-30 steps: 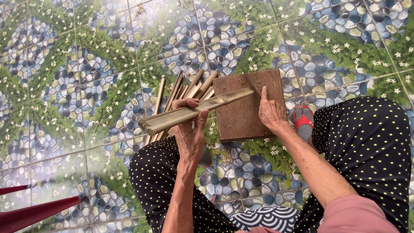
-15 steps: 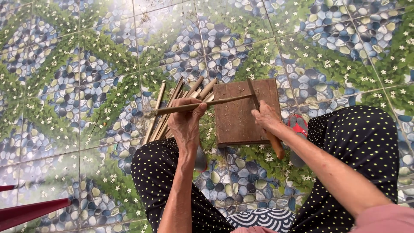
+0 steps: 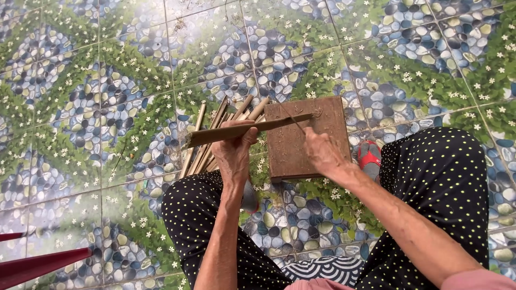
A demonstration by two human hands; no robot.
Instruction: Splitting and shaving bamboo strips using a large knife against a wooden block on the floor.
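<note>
My left hand (image 3: 236, 150) grips a long flat bamboo strip (image 3: 215, 133) near its middle and holds it almost level. The strip's right end rests on a square brown wooden block (image 3: 336, 121) on the floor. My right hand (image 3: 322, 153) is closed on a thin dark knife (image 3: 291, 117), whose blade crosses the strip just above the block. The knife's handle is hidden in my fist. Under my left hand a bundle of bamboo strips (image 3: 199, 126) lies fanned out on the tiles.
The floor is glossy tile (image 3: 107, 107) with a pebble-and-flower pattern. My knees in black dotted trousers (image 3: 441, 177) frame the block. A red sandal (image 3: 370, 159) sits right of the block. Red plastic bars (image 3: 37, 266) poke in at the bottom left.
My right hand has moved from the block's right edge up to the strip, bringing the knife blade against it. The strip has turned in my left hand and now shows its flat face again.
</note>
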